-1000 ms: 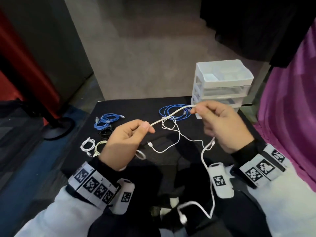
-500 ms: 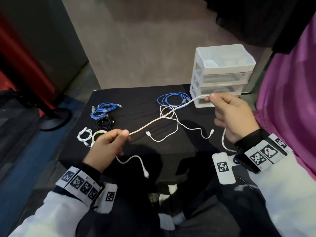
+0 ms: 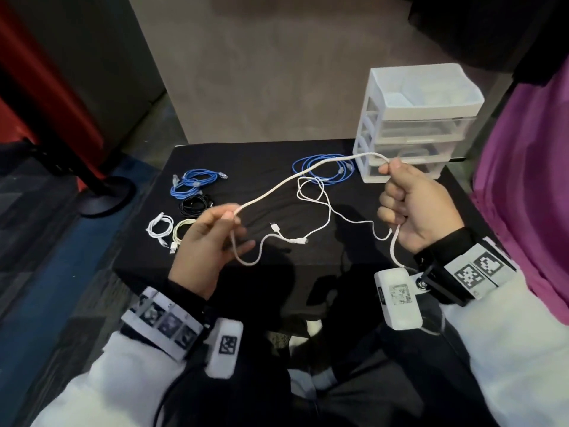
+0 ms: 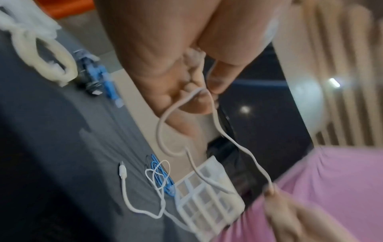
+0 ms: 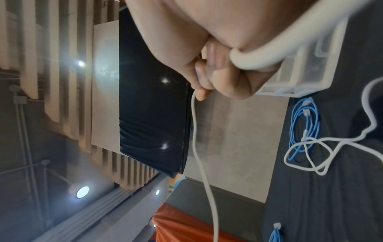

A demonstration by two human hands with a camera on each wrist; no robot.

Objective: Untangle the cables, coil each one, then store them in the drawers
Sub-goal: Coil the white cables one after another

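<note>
Left hand (image 3: 204,245): pinches the thick white cable (image 3: 289,181) between thumb and forefinger; the other fingers are blurred.
Right hand (image 3: 414,208): fist curled round the same cable, which leaves it top and bottom; the lower end is hidden behind the wrist camera.
Thick white cable: stretched in the air between both hands, above the black table (image 3: 246,155).
Thin white cable (image 3: 320,211): loose on the table, tangled at its far loop.
Drawers (image 3: 412,124): far right corner; contents unclear.
Coiled cables (image 3: 192,186): left side, partly behind the left hand.
</note>
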